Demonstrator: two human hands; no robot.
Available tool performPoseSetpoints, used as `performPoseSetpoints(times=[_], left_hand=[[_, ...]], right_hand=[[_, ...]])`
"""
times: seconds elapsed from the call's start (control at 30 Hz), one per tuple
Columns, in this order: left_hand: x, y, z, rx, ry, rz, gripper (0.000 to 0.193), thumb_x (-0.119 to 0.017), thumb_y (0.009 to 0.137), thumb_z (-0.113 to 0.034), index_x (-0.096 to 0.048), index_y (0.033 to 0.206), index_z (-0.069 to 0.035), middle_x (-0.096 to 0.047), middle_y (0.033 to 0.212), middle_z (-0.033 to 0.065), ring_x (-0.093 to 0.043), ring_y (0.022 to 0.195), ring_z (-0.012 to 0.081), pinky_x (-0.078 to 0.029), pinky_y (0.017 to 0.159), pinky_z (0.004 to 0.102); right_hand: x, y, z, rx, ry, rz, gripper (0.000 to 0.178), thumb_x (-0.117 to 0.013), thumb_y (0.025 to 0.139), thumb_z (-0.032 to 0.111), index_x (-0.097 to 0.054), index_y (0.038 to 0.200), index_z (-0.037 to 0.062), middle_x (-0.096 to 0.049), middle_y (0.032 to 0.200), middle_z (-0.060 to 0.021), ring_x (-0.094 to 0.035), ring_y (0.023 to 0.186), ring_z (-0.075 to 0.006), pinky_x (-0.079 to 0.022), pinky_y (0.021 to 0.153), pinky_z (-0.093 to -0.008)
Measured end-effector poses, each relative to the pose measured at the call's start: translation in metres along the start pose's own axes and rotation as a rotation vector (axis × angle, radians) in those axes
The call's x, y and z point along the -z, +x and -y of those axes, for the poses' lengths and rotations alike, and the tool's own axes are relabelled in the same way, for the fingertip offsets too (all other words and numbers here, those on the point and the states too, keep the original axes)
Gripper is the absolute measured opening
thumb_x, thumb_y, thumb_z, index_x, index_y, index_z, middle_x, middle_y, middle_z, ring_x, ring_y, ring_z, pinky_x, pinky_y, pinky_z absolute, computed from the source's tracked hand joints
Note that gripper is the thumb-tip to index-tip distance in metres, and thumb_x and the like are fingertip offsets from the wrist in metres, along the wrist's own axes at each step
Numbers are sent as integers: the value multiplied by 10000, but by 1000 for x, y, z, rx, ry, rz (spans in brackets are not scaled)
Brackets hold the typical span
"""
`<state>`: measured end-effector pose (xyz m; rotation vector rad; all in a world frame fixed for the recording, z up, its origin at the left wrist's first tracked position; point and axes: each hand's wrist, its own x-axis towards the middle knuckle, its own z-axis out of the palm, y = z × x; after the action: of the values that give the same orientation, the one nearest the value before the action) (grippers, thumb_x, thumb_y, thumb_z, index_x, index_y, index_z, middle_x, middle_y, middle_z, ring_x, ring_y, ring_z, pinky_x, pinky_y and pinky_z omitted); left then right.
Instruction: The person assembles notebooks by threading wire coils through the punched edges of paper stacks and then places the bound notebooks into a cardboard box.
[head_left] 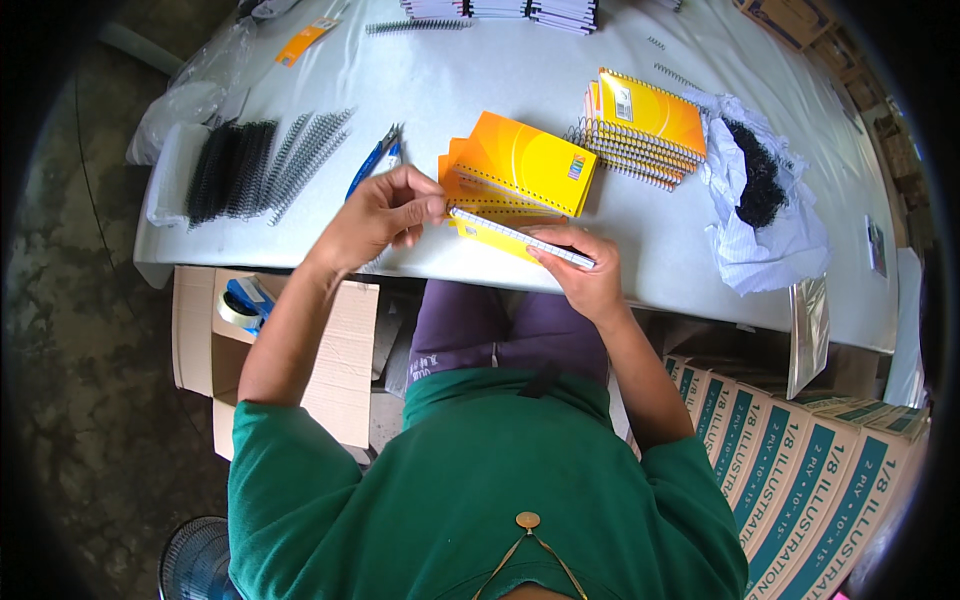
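My right hand (pixel 588 272) is closed on a thin yellow notebook (pixel 498 236), held on edge near the front of the table. At its left end, the fingertips of my left hand (pixel 388 212) are pinched together; whatever is between them is too small to make out. Just beyond lie fanned yellow and orange notebooks (pixel 530 155) with punched holes along one edge. To their right is a stack of spiral-bound notebooks (pixel 655 115). Blue-handled pliers (pixel 366 170) rest past my left hand, beside grey binding coils (pixel 312 150) and black binding coils (pixel 230 170).
Crumpled white paper (pixel 765 255) holds black coil scraps (pixel 757 175) at the right. Bound stacks (pixel 500 8) and an orange card (pixel 304 42) lie at the far side. Below the table are an open cardboard box (pixel 345 350) with a blue tape dispenser (pixel 255 300), cartons (pixel 790 465) and a fan (pixel 195 560).
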<state>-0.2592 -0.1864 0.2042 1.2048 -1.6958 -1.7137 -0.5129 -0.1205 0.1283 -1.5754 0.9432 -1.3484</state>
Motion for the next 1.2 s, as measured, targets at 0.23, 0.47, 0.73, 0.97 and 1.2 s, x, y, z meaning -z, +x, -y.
performPoseSetpoints(times=[0.23,0.47,0.73,0.97,1.2], left_hand=[[-2,-7,-29,-311,1062,93,293,-702,756,-202,-581,1001,-97,-553,1040,69,-500,953,224,-328,872,354],[-43,3,23,-725,1452,-714,797,-526,767,-585,-375,1292,-5,-362,1355,211,-312,1262,392,-158,1028,544],[-27,15,2,-1042,1129,-1186,993,-295,798,-728,-154,1382,62,-111,1424,320,41,1343,441,68,988,646],[-37,17,7,-1220,1325,-974,1060,-188,749,-800,-123,1395,38,84,1456,243,80,1347,406,21,1003,645],[-68,-3,76,-1187,1288,-431,881,-434,673,-760,-414,1147,-18,-363,1186,343,-317,1127,594,-160,804,777]], right_hand=[[-6,2,1,-2,-4,31,228,-615,814,5,-618,1042,-1,-667,952,-102,-628,821,-140,-493,733,-249],[-13,-6,8,105,-250,27,319,-603,790,-18,-590,1107,19,-646,1013,-134,-654,839,-245,-520,721,-304],[-33,-14,5,315,-335,49,414,-564,729,-89,-586,1124,34,-618,1091,-118,-631,920,-257,-519,768,-312],[-32,-10,1,352,-351,61,511,-556,672,-103,-562,1160,49,-614,1098,-116,-634,908,-250,-521,749,-334],[-32,0,-7,331,-327,6,511,-558,684,-82,-542,1177,51,-617,1065,-141,-641,850,-267,-525,715,-336]])
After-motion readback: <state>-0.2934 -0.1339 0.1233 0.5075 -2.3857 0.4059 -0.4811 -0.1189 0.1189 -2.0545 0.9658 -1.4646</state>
